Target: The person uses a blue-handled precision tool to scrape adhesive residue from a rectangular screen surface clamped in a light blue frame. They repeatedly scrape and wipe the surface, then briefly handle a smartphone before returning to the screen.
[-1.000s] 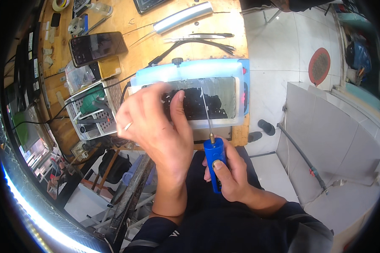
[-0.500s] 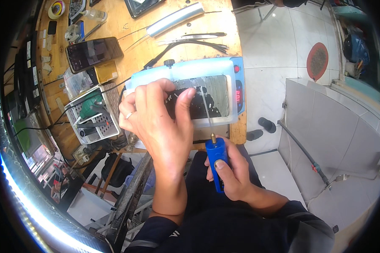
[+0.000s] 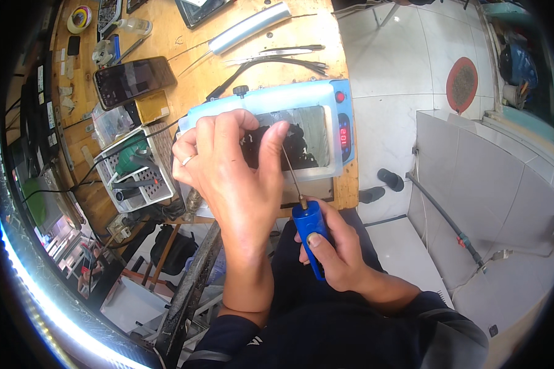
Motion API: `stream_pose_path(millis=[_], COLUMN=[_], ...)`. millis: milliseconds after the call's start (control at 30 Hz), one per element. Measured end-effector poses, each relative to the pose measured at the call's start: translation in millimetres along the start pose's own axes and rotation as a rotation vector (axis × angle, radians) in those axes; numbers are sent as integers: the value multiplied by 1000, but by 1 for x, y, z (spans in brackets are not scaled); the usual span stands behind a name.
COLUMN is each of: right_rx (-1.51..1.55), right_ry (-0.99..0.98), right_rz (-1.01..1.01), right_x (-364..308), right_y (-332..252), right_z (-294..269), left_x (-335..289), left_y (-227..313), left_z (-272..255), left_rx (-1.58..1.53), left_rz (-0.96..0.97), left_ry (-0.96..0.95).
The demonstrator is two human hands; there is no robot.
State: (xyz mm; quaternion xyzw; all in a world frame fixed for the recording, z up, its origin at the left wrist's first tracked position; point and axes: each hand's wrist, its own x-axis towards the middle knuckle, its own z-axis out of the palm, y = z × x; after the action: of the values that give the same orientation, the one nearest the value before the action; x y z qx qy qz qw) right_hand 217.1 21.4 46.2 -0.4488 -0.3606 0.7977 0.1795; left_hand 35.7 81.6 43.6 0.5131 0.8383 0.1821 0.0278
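Panel, lying on the heater: the tool is gripped by fingers of the right hand, while those of the left hand are parted. The shaft is best kept nearly flat.

Left bare hand covers left part of flat black-and-grey panel; whether curled fingers touch it, I cannot see. Thin metal rod of blue plastic-handled tool: far end is lost beside left thumb, touching or not, I cannot say. Right bare hand: fingers partly hidden behind tool. Black flat rectangular device: cut by upper edge. Dark rectangular phone: screen content unclear.
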Motion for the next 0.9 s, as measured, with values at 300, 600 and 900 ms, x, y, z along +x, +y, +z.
stream_pose_path(millis=[300,600,900], right_rx=[37,14,44], right_ry=[10,23,33], right_rz=[3,-13,-38], right_x=[0,1,0], right_y=[0,-1,5], right_z=[0,4,8], left_x=[-5,-3,-3], left_y=[-9,-3,-6], left_z=[-12,-2,-5], left_rx=[-36,-13,12], left_rz=[9,-18,17], left_ry=[-108,-70,-59])
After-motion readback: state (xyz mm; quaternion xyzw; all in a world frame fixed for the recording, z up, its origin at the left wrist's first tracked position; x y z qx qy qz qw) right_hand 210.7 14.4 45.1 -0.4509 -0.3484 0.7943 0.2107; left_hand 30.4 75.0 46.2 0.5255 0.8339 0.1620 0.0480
